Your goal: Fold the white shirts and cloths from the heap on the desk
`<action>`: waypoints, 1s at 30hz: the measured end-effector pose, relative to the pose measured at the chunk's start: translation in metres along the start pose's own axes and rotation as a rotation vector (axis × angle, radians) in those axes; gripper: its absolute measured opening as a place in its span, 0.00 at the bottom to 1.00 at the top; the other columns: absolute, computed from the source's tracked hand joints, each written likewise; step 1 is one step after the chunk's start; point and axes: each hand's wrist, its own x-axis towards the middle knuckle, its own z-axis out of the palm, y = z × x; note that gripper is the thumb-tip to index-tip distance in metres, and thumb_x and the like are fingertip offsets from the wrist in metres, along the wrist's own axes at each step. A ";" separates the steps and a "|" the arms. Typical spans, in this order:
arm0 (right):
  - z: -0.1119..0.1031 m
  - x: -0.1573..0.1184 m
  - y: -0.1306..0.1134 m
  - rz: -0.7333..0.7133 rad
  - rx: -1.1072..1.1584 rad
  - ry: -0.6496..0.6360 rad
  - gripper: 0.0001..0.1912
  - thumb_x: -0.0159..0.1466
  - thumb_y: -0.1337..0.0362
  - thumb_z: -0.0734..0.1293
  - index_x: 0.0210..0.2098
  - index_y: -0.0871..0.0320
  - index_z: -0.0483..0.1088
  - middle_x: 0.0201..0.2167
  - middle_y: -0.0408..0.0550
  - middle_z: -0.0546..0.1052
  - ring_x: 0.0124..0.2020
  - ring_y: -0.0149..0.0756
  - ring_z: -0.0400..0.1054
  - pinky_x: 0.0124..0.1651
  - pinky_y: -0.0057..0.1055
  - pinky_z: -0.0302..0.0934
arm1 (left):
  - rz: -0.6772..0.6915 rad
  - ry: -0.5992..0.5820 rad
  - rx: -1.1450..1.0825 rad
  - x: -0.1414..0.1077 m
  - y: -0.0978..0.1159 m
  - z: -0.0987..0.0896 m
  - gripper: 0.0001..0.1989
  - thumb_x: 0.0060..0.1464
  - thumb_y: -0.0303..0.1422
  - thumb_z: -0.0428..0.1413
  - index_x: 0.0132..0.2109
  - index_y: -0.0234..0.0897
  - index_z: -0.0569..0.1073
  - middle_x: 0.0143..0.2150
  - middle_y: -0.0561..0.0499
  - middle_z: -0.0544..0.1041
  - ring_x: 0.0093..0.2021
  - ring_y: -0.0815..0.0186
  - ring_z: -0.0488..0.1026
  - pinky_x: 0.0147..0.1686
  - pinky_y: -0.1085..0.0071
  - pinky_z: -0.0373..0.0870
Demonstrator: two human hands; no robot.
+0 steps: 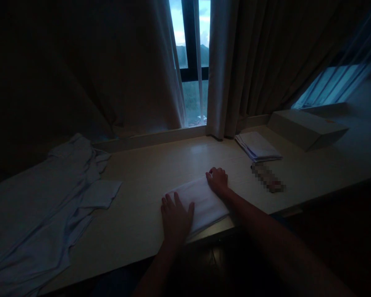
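A folded white cloth (pixel 205 208) lies flat near the front edge of the pale desk (pixel 136 231). My left hand (pixel 177 216) rests on its left side, palm down, with the fingers spread. At the cloth's far right corner is my right hand (pixel 218 180), its fingers curled in against the edge. Whether those fingertips pinch the fabric is hard to make out in the dim light, but they touch that corner.
Loose white garments (pixel 49 206) are heaped on the left. Back right, a folded white stack (pixel 258 146) lies before a box (pixel 309 128). A blurred-out object (pixel 267 177) sits nearer. Curtains (pixel 225 74) hang behind, around a window (pixel 194 95).
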 end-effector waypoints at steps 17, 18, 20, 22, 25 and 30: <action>0.014 0.041 -0.003 -0.041 -0.075 -0.152 0.34 0.69 0.48 0.48 0.40 0.64 0.77 0.45 0.64 0.76 0.50 0.48 0.65 0.52 0.40 0.50 | -0.016 -0.023 -0.013 -0.001 0.000 0.004 0.43 0.57 0.54 0.39 0.68 0.22 0.47 0.69 0.25 0.46 0.70 0.42 0.39 0.64 0.48 0.43; 0.014 0.043 -0.003 -0.045 -0.071 -0.158 0.34 0.69 0.47 0.48 0.39 0.64 0.77 0.44 0.64 0.76 0.49 0.48 0.66 0.52 0.40 0.51 | -0.012 -0.025 -0.012 -0.001 0.000 0.004 0.43 0.57 0.54 0.39 0.68 0.22 0.47 0.69 0.25 0.46 0.70 0.42 0.39 0.64 0.48 0.43; 0.014 0.046 -0.003 -0.053 -0.064 -0.169 0.34 0.68 0.47 0.49 0.38 0.64 0.77 0.43 0.63 0.77 0.49 0.47 0.66 0.53 0.40 0.51 | -0.002 -0.028 -0.012 -0.001 -0.001 0.003 0.43 0.57 0.54 0.39 0.68 0.23 0.47 0.69 0.26 0.47 0.70 0.42 0.39 0.64 0.48 0.42; 0.013 0.047 -0.005 -0.056 -0.056 -0.177 0.32 0.68 0.47 0.50 0.38 0.64 0.77 0.43 0.64 0.77 0.50 0.48 0.66 0.54 0.40 0.50 | 0.008 -0.028 -0.015 -0.001 -0.001 0.002 0.43 0.57 0.54 0.39 0.68 0.23 0.48 0.69 0.26 0.47 0.70 0.42 0.40 0.64 0.48 0.43; 0.011 0.047 -0.008 -0.051 -0.030 -0.190 0.29 0.68 0.50 0.52 0.38 0.64 0.77 0.45 0.66 0.76 0.52 0.48 0.66 0.55 0.41 0.49 | 0.004 -0.026 -0.022 -0.001 -0.001 0.000 0.43 0.57 0.54 0.39 0.67 0.23 0.48 0.69 0.26 0.47 0.69 0.42 0.40 0.64 0.47 0.43; 0.002 0.049 -0.002 -0.028 0.089 -0.271 0.21 0.65 0.54 0.59 0.36 0.64 0.76 0.43 0.66 0.76 0.47 0.48 0.69 0.47 0.36 0.57 | -0.011 -0.021 -0.013 -0.001 0.002 -0.002 0.42 0.58 0.53 0.39 0.67 0.22 0.48 0.69 0.26 0.47 0.70 0.42 0.39 0.63 0.46 0.43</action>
